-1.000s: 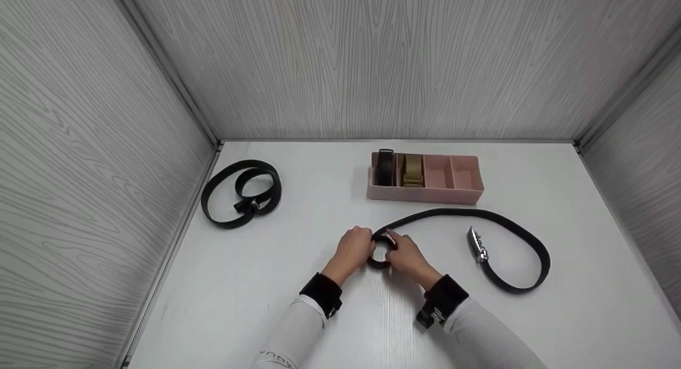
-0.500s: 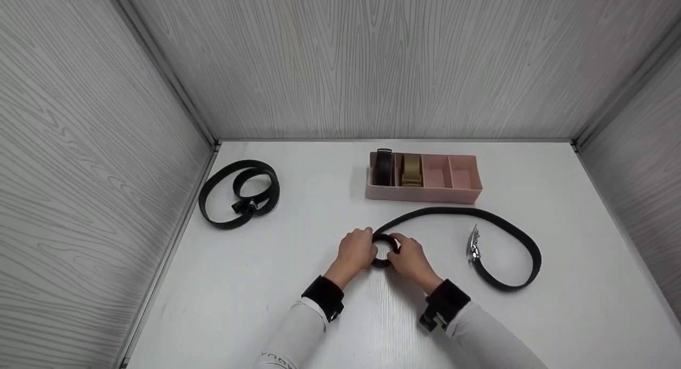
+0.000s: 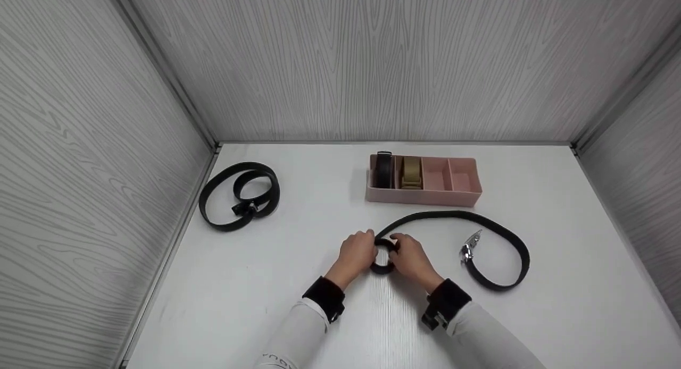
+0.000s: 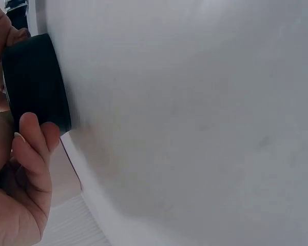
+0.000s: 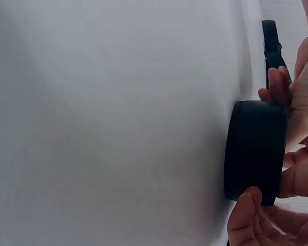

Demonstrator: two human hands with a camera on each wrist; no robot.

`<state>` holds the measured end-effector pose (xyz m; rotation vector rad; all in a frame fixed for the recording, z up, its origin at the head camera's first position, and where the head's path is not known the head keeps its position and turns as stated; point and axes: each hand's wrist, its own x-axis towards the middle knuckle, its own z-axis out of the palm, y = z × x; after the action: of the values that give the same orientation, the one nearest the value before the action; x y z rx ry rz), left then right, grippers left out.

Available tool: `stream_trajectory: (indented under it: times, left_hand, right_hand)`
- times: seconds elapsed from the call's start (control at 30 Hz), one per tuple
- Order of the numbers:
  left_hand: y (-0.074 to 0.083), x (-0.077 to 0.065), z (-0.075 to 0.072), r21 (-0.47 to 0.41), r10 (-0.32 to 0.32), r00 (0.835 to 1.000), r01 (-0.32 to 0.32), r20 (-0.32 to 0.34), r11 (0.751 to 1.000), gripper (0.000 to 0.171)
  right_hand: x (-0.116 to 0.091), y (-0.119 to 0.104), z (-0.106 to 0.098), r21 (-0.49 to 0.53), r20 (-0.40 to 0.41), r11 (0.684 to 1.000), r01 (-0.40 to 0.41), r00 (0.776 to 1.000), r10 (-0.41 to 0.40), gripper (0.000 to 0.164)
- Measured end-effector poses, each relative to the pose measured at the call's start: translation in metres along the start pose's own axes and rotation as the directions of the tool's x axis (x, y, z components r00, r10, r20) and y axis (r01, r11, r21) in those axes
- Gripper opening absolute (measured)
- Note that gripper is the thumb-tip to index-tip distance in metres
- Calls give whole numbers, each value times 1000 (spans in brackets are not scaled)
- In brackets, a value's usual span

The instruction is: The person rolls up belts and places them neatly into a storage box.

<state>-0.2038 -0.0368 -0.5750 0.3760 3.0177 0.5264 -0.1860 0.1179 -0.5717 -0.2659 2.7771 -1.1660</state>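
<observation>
A black belt (image 3: 447,215) stands on edge on the white table, one end wound into a small coil (image 3: 381,270). Its free part arcs right and curls back to a silver buckle (image 3: 467,251). My left hand (image 3: 357,253) grips the coil's left side, fingers curled against it. On the coil's right side my right hand (image 3: 412,258) pinches the band between thumb and fingers. In the left wrist view the coil (image 4: 36,82) shows as a wide dark band beside the left fingers (image 4: 33,148). The right wrist view shows the coil (image 5: 256,151) between both hands.
Behind the hands stands a pink divided box (image 3: 424,197). It holds a rolled dark belt (image 3: 383,170) and a rolled tan belt (image 3: 411,169); its two right compartments hold nothing. Another black belt (image 3: 213,185) lies loosely looped at the left. Wood-grain panels (image 3: 340,66) enclose the table.
The belt's loose loop has drawn leftward, and its buckle has moved left and turned. My right index finger has come back from the strap to the coil's side. The left hand stays on the coil.
</observation>
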Motion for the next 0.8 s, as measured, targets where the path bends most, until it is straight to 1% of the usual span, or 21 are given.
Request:
stream_trajectory:
  times: [0.1,0.17,0.23,0.33,0.47,0.53,0.63,0.7,0.8]
  left_hand:
    - [3,-1,1,-33,-28,1000,29,4,999,9]
    - [4,-1,0,-40,-35,999,36,3,999,9]
    - [5,0,-1,-28,-26,1000,26,4,999,9]
    - [5,3,-2,3,7,1000,-7,15,1000,10]
    - [4,3,1,31,38,999,-39,33,999,9]
    - [5,3,3,32,35,999,-36,29,999,6]
    - [6,2,6,6,12,1000,-12,0,1000,4]
    - [7,1,7,-14,2,1000,-2,-14,1000,5]
    - [8,0,6,-15,7,1000,-7,-19,1000,7]
  right_hand:
    - [-3,1,-2,17,11,998,-67,998,67,27]
    - [-4,1,-4,8,22,997,-78,997,78,22]
    - [-4,1,-6,-5,22,998,-64,998,64,18]
    - [-2,3,-7,-25,27,1000,-9,1000,10,18]
    - [-2,5,-7,-46,45,998,40,998,-38,26]
    - [-3,5,-7,-56,36,998,29,999,-27,27]
    - [-5,4,-8,-43,11,999,-33,999,34,24]
    - [-7,2,-9,-43,3,997,-65,998,65,19]
    - [-7,1,-11,-49,1,997,-64,998,64,7]
